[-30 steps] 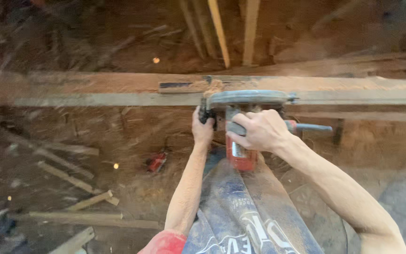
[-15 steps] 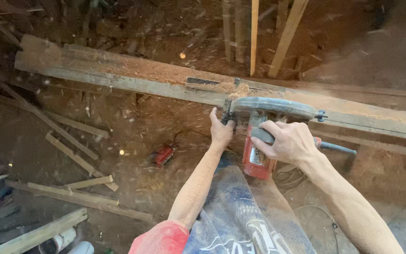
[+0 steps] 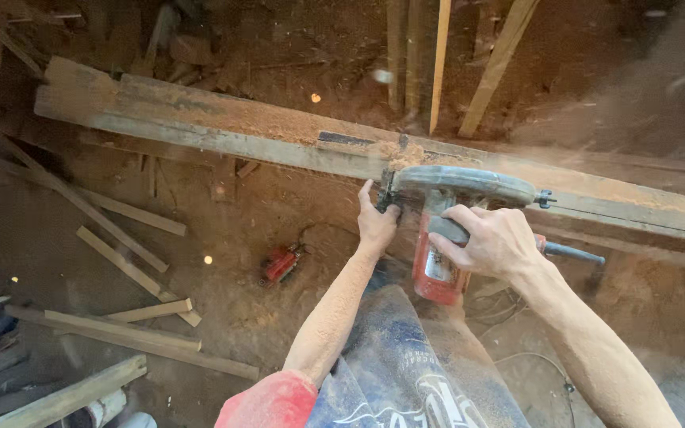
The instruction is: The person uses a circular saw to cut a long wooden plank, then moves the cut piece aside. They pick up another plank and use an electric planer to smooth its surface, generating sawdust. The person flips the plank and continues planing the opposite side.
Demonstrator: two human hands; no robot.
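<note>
A long wooden beam (image 3: 200, 119) runs across the view, covered in sawdust. A red circular saw (image 3: 441, 238) with a grey blade guard sits against the beam's near edge, and sawdust piles up at the blade. My right hand (image 3: 493, 242) grips the saw's rear handle. My left hand (image 3: 378, 222) holds the saw's front knob beside the guard. Both forearms are dusted with sawdust.
Loose wooden slats (image 3: 132, 269) lie on the sawdust-covered ground at left. A small red tool (image 3: 279, 263) lies on the ground below the beam. Upright wooden sticks (image 3: 438, 63) stand behind the beam. A cable (image 3: 549, 364) trails at right.
The view has shifted so the beam now slants down to the right. The saw and both hands keep their grip along the beam; sawdust flies.
</note>
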